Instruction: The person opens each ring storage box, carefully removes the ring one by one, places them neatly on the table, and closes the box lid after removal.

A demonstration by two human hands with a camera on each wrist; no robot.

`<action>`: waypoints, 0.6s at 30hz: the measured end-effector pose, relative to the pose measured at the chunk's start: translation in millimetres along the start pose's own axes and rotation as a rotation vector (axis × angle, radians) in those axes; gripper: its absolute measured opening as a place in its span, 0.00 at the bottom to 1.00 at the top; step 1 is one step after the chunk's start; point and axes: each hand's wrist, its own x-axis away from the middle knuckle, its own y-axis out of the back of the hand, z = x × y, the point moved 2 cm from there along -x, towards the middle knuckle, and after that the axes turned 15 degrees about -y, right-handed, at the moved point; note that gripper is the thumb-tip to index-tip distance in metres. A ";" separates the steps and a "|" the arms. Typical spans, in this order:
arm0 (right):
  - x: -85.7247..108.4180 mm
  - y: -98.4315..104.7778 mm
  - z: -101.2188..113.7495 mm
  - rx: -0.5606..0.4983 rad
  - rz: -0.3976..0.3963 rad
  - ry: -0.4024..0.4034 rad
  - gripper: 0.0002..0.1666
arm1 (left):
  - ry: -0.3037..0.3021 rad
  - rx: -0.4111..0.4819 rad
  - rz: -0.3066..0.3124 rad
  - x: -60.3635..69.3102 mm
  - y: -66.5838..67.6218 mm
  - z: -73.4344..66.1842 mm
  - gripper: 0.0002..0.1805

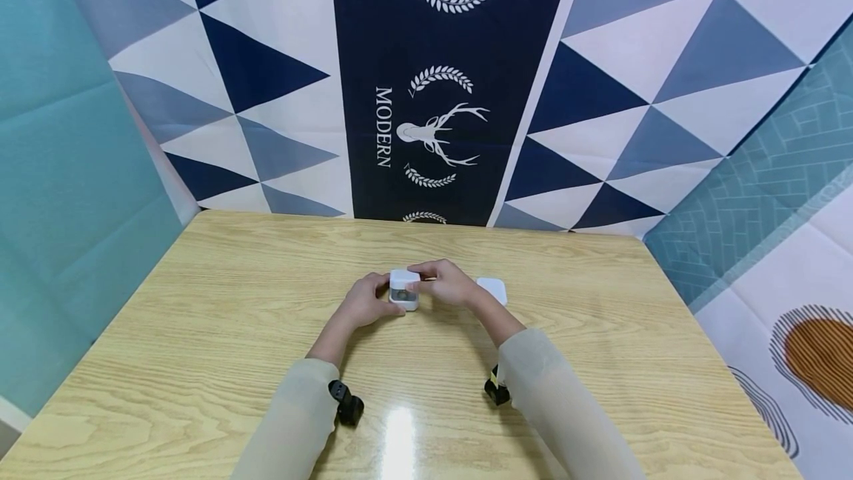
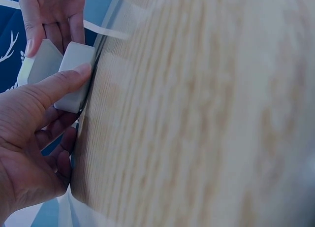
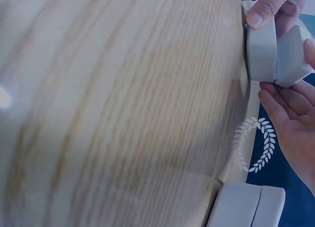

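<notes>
At the left, the left hand (image 1: 366,302) grips the lower half of a small white box (image 1: 401,290), which stands partly open between both hands on the wooden surface (image 1: 280,272). The right hand (image 1: 445,284) pinches its raised lid (image 2: 44,64). Just right of that hand sits a closed white case (image 1: 493,289).

Head view bright, glare on tabletop (image 1: 426,369); wrist views dimmer, hazy.

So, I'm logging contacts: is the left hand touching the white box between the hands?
Touching. The left wrist view shows it: the left hand lays its thumb directly on the white box.
</notes>
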 end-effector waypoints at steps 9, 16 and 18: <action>-0.3 0.6 0.2 -0.014 0.009 -0.006 0.30 | -0.014 -0.003 -0.001 -0.6 0.6 -0.4 0.38; 0.6 1.3 0.9 -0.021 0.011 -0.012 0.30 | -0.010 -0.007 0.003 -0.4 0.4 -0.4 0.38; 0.6 1.3 0.7 -0.023 0.012 -0.012 0.29 | -0.005 -0.007 0.005 -0.3 0.5 -0.6 0.38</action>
